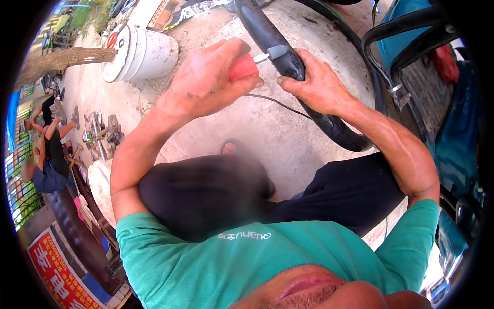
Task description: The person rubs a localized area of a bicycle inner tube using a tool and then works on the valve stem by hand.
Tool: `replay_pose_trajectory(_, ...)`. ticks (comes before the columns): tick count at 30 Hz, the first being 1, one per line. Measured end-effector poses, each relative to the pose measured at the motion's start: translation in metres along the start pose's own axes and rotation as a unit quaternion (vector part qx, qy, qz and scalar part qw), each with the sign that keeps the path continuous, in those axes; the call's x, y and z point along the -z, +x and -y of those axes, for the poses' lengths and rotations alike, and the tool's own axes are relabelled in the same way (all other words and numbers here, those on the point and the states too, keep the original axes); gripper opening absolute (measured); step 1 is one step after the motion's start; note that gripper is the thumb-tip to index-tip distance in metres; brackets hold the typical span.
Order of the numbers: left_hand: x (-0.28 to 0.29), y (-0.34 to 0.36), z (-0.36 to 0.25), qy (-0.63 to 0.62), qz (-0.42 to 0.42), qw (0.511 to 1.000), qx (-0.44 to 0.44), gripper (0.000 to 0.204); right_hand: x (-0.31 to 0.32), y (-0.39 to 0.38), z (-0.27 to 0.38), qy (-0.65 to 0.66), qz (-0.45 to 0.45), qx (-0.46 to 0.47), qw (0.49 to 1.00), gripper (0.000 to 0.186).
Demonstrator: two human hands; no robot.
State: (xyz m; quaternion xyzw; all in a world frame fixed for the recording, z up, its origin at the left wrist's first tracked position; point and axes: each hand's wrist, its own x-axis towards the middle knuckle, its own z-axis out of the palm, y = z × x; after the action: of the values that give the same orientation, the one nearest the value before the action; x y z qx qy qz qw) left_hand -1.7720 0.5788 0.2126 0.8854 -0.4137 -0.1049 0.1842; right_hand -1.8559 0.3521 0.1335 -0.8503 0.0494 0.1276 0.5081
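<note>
Black tube [262, 28] is pinched by the right-hand grip [320, 83]. Red-handled tool [243, 67] is clasped by the left-hand grip [206, 82], left of the tube.

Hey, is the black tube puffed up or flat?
Puffed up, it seems: the black tube looks rounded, not collapsed, beside the right hand.

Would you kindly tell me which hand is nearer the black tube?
Right: the right hand grips the tube; the left hand, holding a red object, is to its left.
</note>
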Motion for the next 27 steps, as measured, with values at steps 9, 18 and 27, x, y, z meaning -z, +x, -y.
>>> replay_pose_trajectory(9,-0.003,0.000,0.003,0.008,-0.025,0.999,-0.019,0.053,0.004,0.000,0.004,-0.005,0.013,-0.008,1.000,0.065)
replay_pose_trajectory(18,-0.007,-0.001,0.008,-0.006,-0.042,0.999,-0.007,0.054,0.004,0.001,0.000,-0.001,0.010,-0.007,1.000,0.065)
replay_pose_trajectory(27,-0.002,0.004,0.011,-0.002,-0.053,0.998,0.030,0.054,0.005,0.000,0.001,-0.011,0.007,0.001,1.000,0.066)
